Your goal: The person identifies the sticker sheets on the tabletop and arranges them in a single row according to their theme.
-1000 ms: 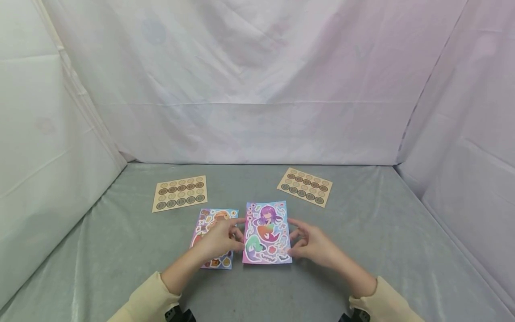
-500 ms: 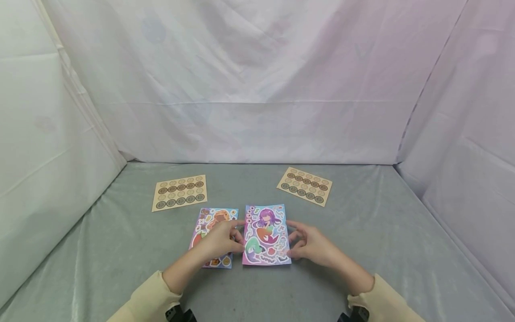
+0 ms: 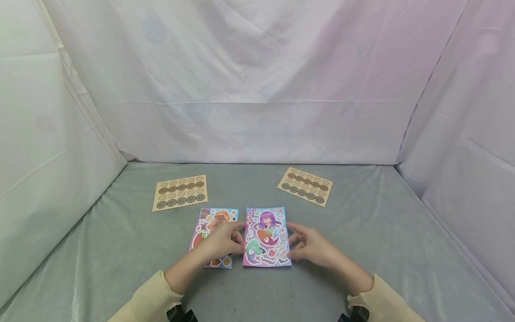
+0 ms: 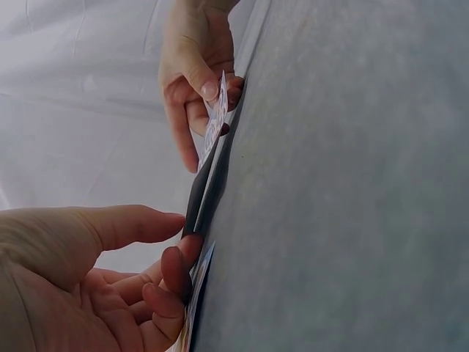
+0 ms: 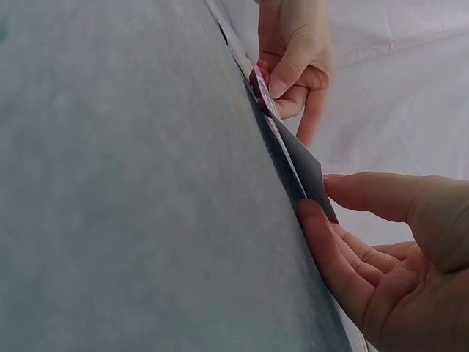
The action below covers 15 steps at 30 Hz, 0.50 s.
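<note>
A pink and blue sticker sheet (image 3: 267, 237) printed with a purple-haired mermaid lies between both hands in the head view. My left hand (image 3: 220, 240) pinches its left edge, and my right hand (image 3: 314, 245) pinches the right one. Seen from the left wrist, the sheet (image 4: 215, 132) is edge-on, slightly tilted, close over the cloth. The right wrist view shows its dark underside (image 5: 304, 165) near my right thumb. A second colourful sticker sheet (image 3: 219, 216), with an orange-haired figure, lies under my left hand and is partly hidden by it.
Two tan sheets of round stickers lie farther back, one at the left (image 3: 179, 193) and one turned at an angle at the right (image 3: 305, 186). Grey cloth (image 3: 382, 232) covers the table. White curtains (image 3: 257, 80) enclose the back and both sides.
The mermaid sticker sheet has come slightly toward me and down, its far edge dropping most. Both hands have kept their hold and shifted only a little. The other sheets have stayed put.
</note>
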Available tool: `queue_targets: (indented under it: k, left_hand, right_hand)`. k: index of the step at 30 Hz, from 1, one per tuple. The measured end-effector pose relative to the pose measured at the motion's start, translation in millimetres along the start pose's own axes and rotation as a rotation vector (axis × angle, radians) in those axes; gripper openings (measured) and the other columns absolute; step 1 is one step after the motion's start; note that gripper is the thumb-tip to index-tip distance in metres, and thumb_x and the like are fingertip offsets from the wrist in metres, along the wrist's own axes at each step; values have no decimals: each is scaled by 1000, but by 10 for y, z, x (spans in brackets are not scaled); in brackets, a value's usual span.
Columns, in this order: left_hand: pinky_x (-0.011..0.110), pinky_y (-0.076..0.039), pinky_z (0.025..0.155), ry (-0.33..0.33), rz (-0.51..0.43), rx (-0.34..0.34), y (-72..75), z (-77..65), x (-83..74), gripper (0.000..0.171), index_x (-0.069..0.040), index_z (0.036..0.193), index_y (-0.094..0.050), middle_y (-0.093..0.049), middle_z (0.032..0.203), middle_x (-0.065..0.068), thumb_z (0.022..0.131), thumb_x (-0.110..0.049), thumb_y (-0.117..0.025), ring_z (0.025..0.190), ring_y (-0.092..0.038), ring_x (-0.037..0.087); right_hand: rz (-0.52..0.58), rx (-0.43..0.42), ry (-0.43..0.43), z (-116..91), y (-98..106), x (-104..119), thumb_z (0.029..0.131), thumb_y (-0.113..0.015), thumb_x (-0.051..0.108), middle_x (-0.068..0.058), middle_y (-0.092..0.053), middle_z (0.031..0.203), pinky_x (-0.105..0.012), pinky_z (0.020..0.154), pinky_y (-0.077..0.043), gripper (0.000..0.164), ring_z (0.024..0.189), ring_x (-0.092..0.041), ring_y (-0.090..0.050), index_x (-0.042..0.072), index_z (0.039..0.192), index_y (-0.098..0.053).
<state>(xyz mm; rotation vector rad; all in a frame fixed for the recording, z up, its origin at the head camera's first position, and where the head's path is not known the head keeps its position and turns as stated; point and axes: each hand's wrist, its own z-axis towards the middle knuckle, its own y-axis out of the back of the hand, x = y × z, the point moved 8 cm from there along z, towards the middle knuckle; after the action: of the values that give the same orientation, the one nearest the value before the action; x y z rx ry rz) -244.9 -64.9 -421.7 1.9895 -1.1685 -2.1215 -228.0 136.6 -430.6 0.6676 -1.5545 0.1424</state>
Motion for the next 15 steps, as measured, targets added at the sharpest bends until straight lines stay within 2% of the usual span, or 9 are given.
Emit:
queue_targets:
  k: [15]
  left_hand:
    - [25, -43, 52, 35, 10, 1, -13, 0, -1, 69, 11, 136, -42, -61, 65, -1, 75, 5, -74, 56, -51, 10]
  right_hand:
    - [-37, 10, 3, 16, -3, -8, 76, -73, -4, -9, -65, 89, -35, 55, -55, 81, 64, -23, -64, -16, 141, -26]
